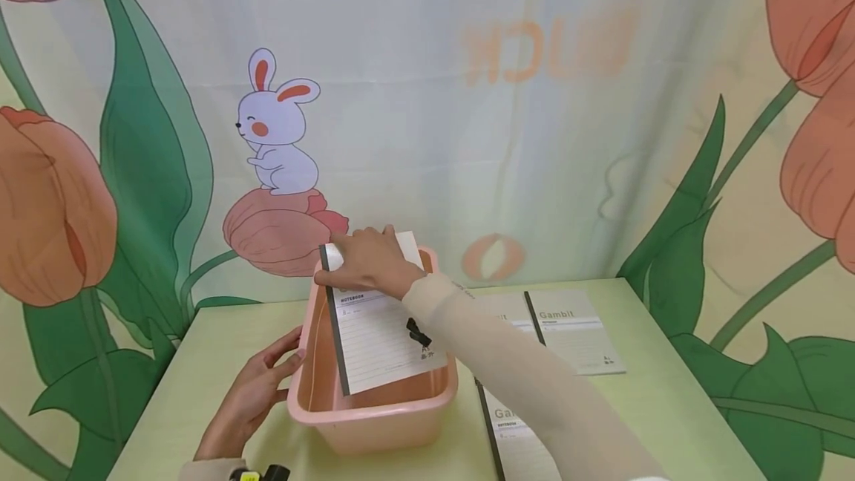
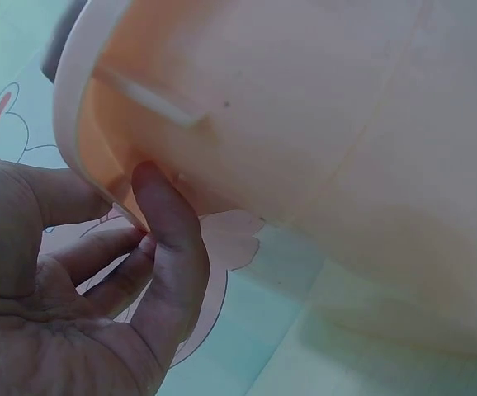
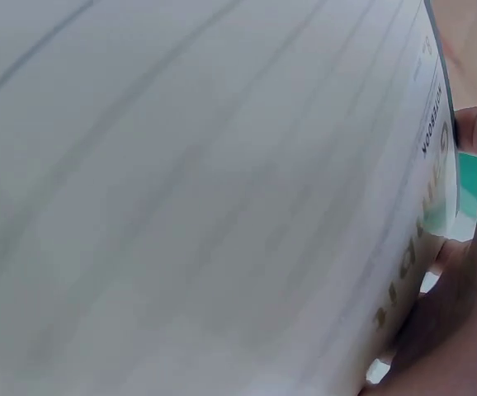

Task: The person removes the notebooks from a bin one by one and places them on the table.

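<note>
A pink plastic basin (image 1: 374, 416) stands on the table at the centre of the head view. My left hand (image 1: 250, 396) pinches its left rim, thumb on one side and fingers on the other, as the left wrist view also shows. In my right hand (image 1: 370, 262) is a white notebook (image 1: 381, 351) with a dark spine, gripped by its top edge. The notebook slants over the basin's opening, its lower end within the rim outline. Its lined cover fills most of the right wrist view. Whether it touches the basin's inside cannot be told.
To the right of the basin lie more white notebooks: one at the far right (image 1: 577, 344), another beside it (image 1: 510, 309), and one nearer (image 1: 517, 447), partly hidden by my right sleeve (image 1: 528, 370). A curtain (image 1: 414, 95) printed with a rabbit and tulips hangs behind the pale green table (image 1: 220, 347).
</note>
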Demonstrator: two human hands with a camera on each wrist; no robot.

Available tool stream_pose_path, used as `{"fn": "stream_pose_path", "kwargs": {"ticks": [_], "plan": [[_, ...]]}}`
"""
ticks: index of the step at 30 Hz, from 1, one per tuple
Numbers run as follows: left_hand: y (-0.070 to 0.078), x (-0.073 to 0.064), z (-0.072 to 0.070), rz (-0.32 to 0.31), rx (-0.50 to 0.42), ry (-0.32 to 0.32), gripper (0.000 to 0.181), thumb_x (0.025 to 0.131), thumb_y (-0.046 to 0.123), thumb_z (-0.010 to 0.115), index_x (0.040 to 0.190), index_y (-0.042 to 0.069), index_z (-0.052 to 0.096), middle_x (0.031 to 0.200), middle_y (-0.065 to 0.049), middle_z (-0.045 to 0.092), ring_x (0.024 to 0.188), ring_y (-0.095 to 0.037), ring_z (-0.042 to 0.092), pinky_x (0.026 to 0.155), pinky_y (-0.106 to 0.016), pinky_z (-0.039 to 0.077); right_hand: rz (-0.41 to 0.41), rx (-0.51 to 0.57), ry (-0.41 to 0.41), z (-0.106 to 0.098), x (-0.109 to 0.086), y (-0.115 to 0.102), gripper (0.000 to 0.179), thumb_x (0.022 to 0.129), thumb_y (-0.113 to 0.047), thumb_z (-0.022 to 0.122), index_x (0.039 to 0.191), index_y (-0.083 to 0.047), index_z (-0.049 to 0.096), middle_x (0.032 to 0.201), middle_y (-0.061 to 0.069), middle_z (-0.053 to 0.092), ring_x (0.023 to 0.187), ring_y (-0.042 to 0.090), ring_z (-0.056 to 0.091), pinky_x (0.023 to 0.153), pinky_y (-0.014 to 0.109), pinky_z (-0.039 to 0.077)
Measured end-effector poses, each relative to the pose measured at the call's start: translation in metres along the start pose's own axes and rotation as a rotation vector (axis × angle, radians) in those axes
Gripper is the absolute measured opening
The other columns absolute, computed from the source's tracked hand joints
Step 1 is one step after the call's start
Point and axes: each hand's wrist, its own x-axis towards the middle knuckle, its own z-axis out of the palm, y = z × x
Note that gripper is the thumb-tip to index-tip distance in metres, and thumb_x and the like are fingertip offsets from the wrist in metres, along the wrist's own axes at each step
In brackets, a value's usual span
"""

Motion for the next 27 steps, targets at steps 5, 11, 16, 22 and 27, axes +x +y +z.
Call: {"fn": "stream_pose_path", "kwargs": {"ticks": [5,11,16,22,27], "plan": [[-0.002,0.000,0.000,0.002,-0.004,-0.016,0.061,0.101,0.034,0.053,0.156,0.022,0.029,0.159,-0.012,0.030,0.139,-0.033,0.043,0.096,-0.046,0.055,-0.022,-0.001,0.056,-0.035,-0.019,0.001,0.052,0.082,-0.066,0.048,0.117,-0.028,0.053,0.087,-0.006,0.060,0.083,0.013,0.055,0.076,0.038,0.035],[-0.004,0.002,-0.003,0.015,-0.013,-0.009,0.062,0.101,0.036,0.054,0.156,0.024,0.028,0.159,-0.011,0.031,0.136,-0.030,0.045,0.095,-0.044,0.056,-0.038,-0.026,0.126,-0.066,-0.040,0.006,0.058,0.081,-0.069,0.047,0.122,-0.028,0.052,0.092,-0.008,0.057,0.084,0.011,0.050,0.074,0.035,0.032],[-0.004,0.004,0.000,0.022,-0.015,-0.004,0.060,0.101,0.034,0.053,0.155,0.024,0.030,0.157,-0.011,0.033,0.132,-0.026,0.049,0.093,-0.042,0.057,-0.014,-0.019,0.189,-0.074,-0.070,0.033,0.051,0.079,-0.065,0.049,0.113,-0.027,0.053,0.086,-0.009,0.053,0.080,0.011,0.049,0.073,0.035,0.032],[-0.003,0.003,0.002,0.033,-0.006,0.005,0.059,0.102,0.033,0.053,0.155,0.024,0.030,0.157,-0.011,0.033,0.134,-0.028,0.047,0.093,-0.042,0.057,0.039,-0.037,0.218,-0.067,-0.112,0.085,0.050,0.079,-0.062,0.051,0.109,-0.023,0.055,0.086,-0.005,0.054,0.077,0.015,0.050,0.071,0.037,0.032],[-0.003,0.001,0.000,0.022,-0.011,0.005,0.059,0.102,0.032,0.052,0.156,0.025,0.030,0.157,-0.010,0.033,0.130,-0.024,0.049,0.092,-0.040,0.057,0.077,-0.082,0.219,-0.045,-0.142,0.134,0.047,0.079,-0.059,0.055,0.111,-0.024,0.058,0.091,-0.005,0.058,0.082,0.017,0.053,0.078,0.041,0.036]]}}
